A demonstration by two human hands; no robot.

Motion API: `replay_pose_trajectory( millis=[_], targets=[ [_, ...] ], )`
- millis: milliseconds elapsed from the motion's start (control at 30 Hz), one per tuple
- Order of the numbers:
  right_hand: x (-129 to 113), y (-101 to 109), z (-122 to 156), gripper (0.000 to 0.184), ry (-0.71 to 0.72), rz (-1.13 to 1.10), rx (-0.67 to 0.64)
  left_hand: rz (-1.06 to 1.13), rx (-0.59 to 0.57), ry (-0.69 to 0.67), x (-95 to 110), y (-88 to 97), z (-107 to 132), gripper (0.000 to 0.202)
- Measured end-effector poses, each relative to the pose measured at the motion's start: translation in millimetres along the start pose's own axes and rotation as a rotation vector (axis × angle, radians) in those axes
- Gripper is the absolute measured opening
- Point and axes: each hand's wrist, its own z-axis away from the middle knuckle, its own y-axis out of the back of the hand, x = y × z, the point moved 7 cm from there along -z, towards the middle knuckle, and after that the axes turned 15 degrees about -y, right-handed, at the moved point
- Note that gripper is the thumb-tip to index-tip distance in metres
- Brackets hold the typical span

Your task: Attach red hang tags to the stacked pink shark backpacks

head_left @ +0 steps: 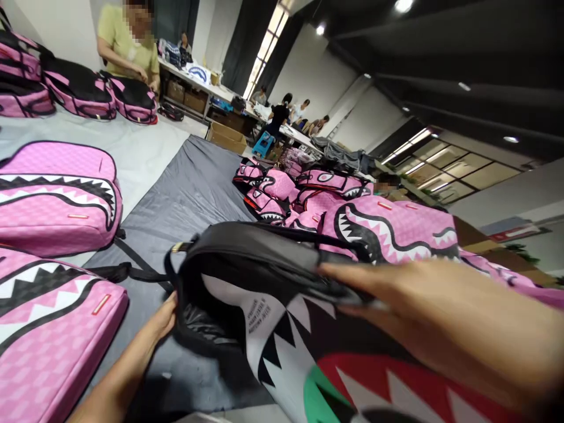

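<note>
A black backpack [264, 276] with a white, red and green shark-mouth print lies open in front of me on a grey sheet [185, 188]. My left hand [161, 320] grips the open edge of the backpack at its lower left, fingers tucked into the opening. My right hand [396, 299] lies along the top edge of the backpack, fingers stretched out and pressed on the black rim, close to the camera and blurred.
Two pink shark-mouth backpacks [57, 200] lie at the left, a heap of them [343, 211] at the right. A person in a green shirt [127, 41] handles bags at the back left. Other people sit at long tables [211, 88] beyond.
</note>
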Motion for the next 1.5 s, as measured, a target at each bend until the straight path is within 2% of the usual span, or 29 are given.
replay_pose_trajectory(
  millis=[67,133,200,267,300,367,467,533,600,667,733,800,900,967,1033,1167,1233,1300,1400,1500],
  targets=[
    [-59,38,-31,0.035,0.372,0.173,0.157,0.036,0.193,-0.025,8,28.9,7,0.072],
    [-104,73,-67,0.031,0.512,0.258,0.341,0.070,0.283,-0.091,12,32.9,11,0.076],
    [-138,100,-105,0.028,0.564,0.236,0.515,0.068,0.323,-0.191,17,19.4,5,0.078],
    [-159,115,-141,0.039,0.581,0.090,0.625,0.038,0.308,-0.251,21,-4.4,-15,0.078],
    [-163,116,-161,0.045,0.574,0.014,0.640,0.009,0.297,-0.255,22,-16.1,-31,0.078],
    [-157,105,-209,0.054,0.520,-0.079,0.602,-0.125,0.280,-0.244,23,-33.1,-69,0.081],
    [-112,61,-301,0.050,0.295,-0.117,0.510,-0.628,0.374,-0.287,28,-36.7,-124,0.083],
    [-68,14,-366,0.045,0.081,-0.171,0.422,-1.021,0.447,-0.408,34,-41.0,-154,0.081],
    [-27,-52,-425,0.043,-0.147,-0.233,0.246,-1.295,0.467,-0.537,34,-52.3,-182,0.080],
    [-1,-126,-466,0.044,-0.344,-0.277,0.059,-1.457,0.434,-0.579,25,-63.3,-213,0.083],
    [7,-189,-496,0.044,-0.447,-0.291,-0.022,-1.569,0.392,-0.537,12,-70.1,-245,0.086],
    [8,-237,-525,0.048,-0.513,-0.285,-0.025,-1.666,0.372,-0.509,-3,-74.5,-272,0.085],
    [15,-283,-574,0.056,-0.629,-0.239,0.041,-1.766,0.408,-0.627,-17,-81.2,-291,0.085],
    [25,-300,-609,0.058,-0.687,-0.184,0.088,-1.784,0.435,-0.718,-20,-84.3,-292,0.089],
    [37,-311,-640,0.059,-0.710,-0.134,0.117,-1.791,0.428,-0.735,-21,-85.7,-292,0.091],
    [53,-317,-677,0.050,-0.685,-0.120,0.064,-1.789,0.402,-0.700,-19,-85.8,-293,0.088],
    [52,-312,-679,0.043,-0.627,-0.096,0.031,-1.758,0.383,-0.692,-20,-84.5,-294,0.085],
    [43,-297,-673,0.041,-0.550,-0.050,0.051,-1.708,0.367,-0.700,-22,-82.9,-293,0.084],
    [20,-256,-657,0.042,-0.414,0.020,0.152,-1.610,0.380,-0.736,-22,-81.0,-289,0.086],
    [-9,-190,-639,0.040,-0.256,0.108,0.295,-1.543,0.389,-0.762,-21,-80.7,-286,0.088]
  ],
)
